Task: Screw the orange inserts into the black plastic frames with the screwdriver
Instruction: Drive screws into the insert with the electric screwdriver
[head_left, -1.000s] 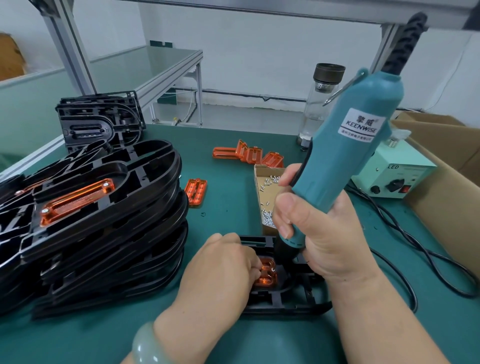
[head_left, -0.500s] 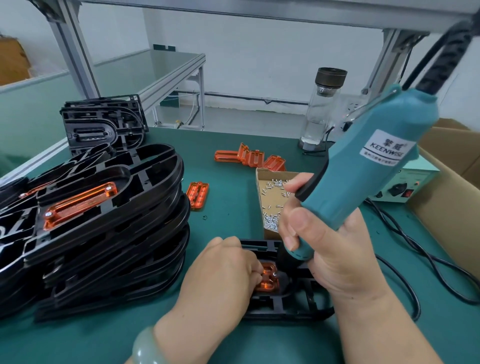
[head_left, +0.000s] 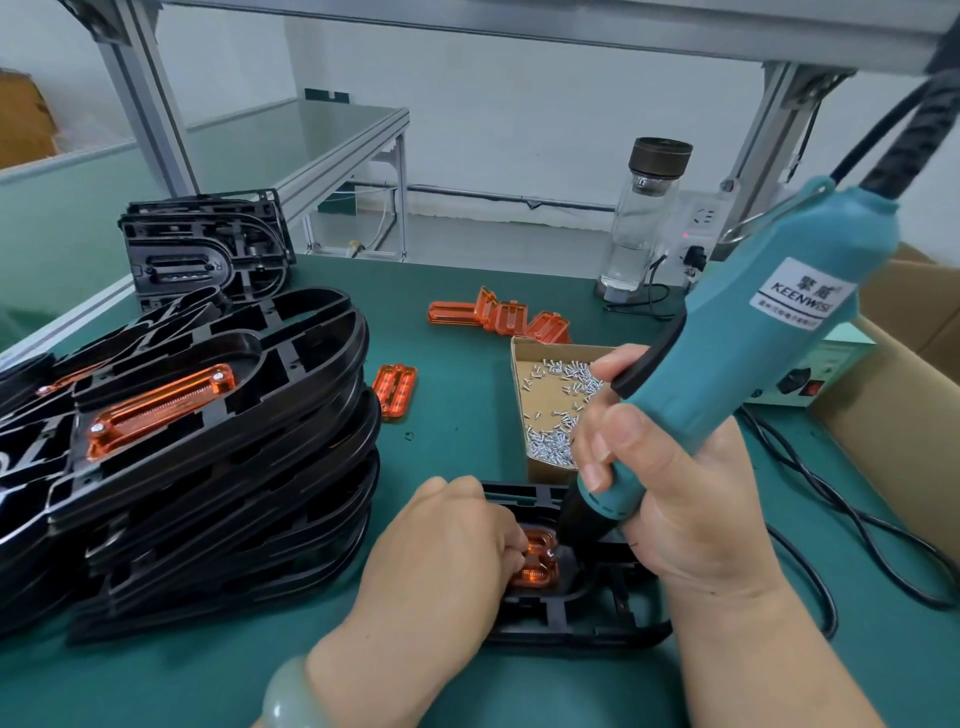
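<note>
A black plastic frame (head_left: 576, 618) lies flat near the table's front edge with an orange insert (head_left: 535, 564) seated in it. My left hand (head_left: 441, 556) rests curled on the frame, its fingertips holding the insert's left side. My right hand (head_left: 670, 493) grips a teal electric screwdriver (head_left: 753, 358), which leans to the upper right. Its black tip meets the insert's right edge, where a small screw shows. How the left fingers lie under the knuckles is hidden.
A tall stack of black frames with orange inserts (head_left: 197, 426) fills the left. Loose orange inserts (head_left: 498, 317) and one more (head_left: 395, 389) lie behind. An open cardboard box of screws (head_left: 550, 410), a glass bottle (head_left: 644, 228), a power unit (head_left: 810, 384), cables and a cardboard carton (head_left: 904, 415) crowd the right.
The screwdriver has tilted further to the right, away from upright, with its tip staying at the insert. My left hand has stayed on the insert.
</note>
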